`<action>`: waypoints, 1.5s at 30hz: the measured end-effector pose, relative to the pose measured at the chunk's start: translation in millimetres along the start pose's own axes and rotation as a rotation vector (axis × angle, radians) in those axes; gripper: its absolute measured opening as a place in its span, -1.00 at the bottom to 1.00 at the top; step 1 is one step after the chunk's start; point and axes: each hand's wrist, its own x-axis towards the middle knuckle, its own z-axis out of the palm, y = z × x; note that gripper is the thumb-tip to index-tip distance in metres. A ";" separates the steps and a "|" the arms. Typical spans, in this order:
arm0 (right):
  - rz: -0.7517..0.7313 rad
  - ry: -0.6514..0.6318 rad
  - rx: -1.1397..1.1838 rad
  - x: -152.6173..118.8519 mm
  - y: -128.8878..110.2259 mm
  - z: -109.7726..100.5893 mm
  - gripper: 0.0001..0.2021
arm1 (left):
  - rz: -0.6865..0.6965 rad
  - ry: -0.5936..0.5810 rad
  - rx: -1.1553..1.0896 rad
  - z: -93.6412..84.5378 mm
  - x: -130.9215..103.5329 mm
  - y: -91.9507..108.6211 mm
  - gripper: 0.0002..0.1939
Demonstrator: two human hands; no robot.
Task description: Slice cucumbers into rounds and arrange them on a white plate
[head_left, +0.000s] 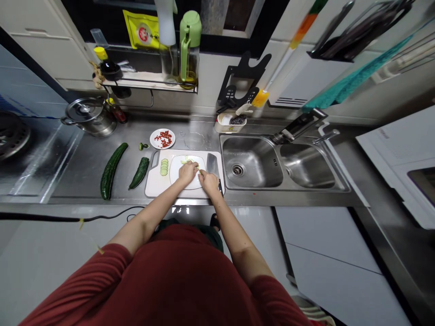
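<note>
Over a white plate (174,171) on a cutting board (154,186), my hands meet with fingertips pinched together. My left hand (188,172) is closed on a thin, pale green cucumber slice (197,167). The fingers of my right hand (210,182) are closed against the same spot, the slice mostly hidden between them. Further pale slices (186,159) lie at the plate's far side. Left of the plate, a row of cucumber slices (164,167) rests on the board. A cleaver (212,164) lies along the board's right side, its dark handle partly behind my right hand.
A whole cucumber (113,170), a cut cucumber piece (139,173) and small green ends (142,146) lie left of the board. Behind stands a small plate (153,140) of chopped red pieces. A double sink (251,160) is at right, a steel pot (91,115) at back left.
</note>
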 end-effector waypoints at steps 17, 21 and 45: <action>-0.009 0.018 0.002 0.0 0.5 2.2 -0.58 | -0.002 0.006 0.016 0.0 -1.0 0.3 -0.71; 0.000 0.006 -0.015 0.3 -0.9 1.2 -0.59 | 0.000 0.018 0.020 0.9 -0.6 0.4 -0.72; -0.105 0.128 0.201 0.4 -15.5 -10.2 -0.60 | -0.194 0.423 -0.370 -5.0 -63.2 -37.9 -0.79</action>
